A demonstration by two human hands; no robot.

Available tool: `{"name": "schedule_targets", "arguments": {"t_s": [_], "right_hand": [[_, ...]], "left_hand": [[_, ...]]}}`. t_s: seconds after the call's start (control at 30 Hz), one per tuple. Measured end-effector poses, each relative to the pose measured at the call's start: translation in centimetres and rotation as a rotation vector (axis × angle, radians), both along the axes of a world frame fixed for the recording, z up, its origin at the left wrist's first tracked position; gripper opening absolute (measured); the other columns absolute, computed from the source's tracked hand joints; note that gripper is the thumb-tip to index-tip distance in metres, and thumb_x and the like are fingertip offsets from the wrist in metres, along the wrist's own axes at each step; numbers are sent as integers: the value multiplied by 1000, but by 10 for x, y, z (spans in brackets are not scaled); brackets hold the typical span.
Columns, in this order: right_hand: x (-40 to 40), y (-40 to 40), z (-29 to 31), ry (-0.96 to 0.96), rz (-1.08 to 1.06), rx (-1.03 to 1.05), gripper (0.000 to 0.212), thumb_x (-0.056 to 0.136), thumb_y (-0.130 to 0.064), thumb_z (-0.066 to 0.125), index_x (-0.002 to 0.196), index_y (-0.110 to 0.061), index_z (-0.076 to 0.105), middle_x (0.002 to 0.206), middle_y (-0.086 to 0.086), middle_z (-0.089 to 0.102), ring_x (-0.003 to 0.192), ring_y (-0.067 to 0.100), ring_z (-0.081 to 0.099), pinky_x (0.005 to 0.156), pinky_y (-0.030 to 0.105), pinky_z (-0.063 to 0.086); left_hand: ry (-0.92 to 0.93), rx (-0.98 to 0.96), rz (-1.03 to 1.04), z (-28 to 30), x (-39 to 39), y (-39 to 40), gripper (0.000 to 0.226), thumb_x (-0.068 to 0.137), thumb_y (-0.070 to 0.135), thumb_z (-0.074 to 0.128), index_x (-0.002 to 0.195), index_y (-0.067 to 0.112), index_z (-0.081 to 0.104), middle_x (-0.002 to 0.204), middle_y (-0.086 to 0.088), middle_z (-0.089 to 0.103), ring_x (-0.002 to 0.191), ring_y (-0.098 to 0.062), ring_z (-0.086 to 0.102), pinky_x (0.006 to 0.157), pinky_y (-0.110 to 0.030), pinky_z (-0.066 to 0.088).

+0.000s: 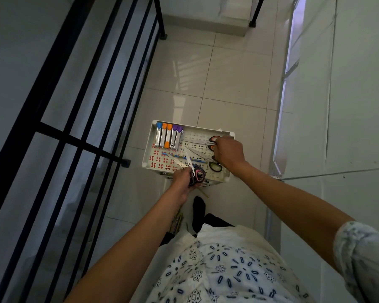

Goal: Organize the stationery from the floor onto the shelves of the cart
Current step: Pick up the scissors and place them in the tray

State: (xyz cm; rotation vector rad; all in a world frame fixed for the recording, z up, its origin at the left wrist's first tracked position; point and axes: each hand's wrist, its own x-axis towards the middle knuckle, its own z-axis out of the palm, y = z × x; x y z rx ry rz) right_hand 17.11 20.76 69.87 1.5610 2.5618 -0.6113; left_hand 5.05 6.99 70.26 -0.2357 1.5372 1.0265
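Glossy beige floor tiles (232, 84) surround a white cart (148, 147) seen from above, with a black metal railing (79, 119) on the side of the cart nearest its staplers. Only the top shelf of the cart is clearly visible. A row of staplers (168, 137) with blue, orange and purple ends stands at the far corner of this shelf, side by side and touching. Pencils (182, 157) lie across the middle of the shelf. The left hand (184, 180) is closed around the dark and pink handles of a pair of scissors (194, 171) at the near edge of the cart, blades spread and pointing over the shelf. The right hand (227, 154) rests over the shelf end opposite the staplers, fingers curled on the orange-handled scissors (206, 142) lying there. Green-handled scissors (215, 166) lie flat just beside that hand. More stationery (177, 221) lies on the floor near the cart's near edge, beside a dark sock (199, 212).
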Motion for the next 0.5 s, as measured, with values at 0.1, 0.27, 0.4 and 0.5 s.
{"name": "schedule_targets", "arguments": {"t_s": [0.1,0.27,0.4,0.5], "right_hand": [[7,3,3,18,-44,-32,35,93,-26,53,125,-28,66,111,6,70,103,30,66,81,35,54],[22,-10,-2,-56,71,-117,49,74,-44,75,114,-18,62,111,8,66,104,31,61,78,36,50],[27,-18,-8,-219,256,-50,71,65,-48,82,121,-13,58,118,11,61,108,32,52,86,38,44],[27,-19,-11,-230,307,15,61,71,-34,76,123,-10,55,120,12,60,108,31,50,85,38,40]], "left_hand": [[-2,2,5,1,-1,1,17,104,15,48,112,3,56,106,-18,62,91,-30,65,58,-33,62],[4,0,-11,1,2,5,23,104,17,48,119,2,56,113,-20,62,100,-35,64,64,-35,60],[8,1,-6,1,5,6,21,103,17,49,118,4,56,110,-18,62,93,-32,66,66,-35,59],[10,-9,-12,0,6,6,20,103,17,48,117,4,56,119,-22,61,110,-40,65,66,-35,60]]}}
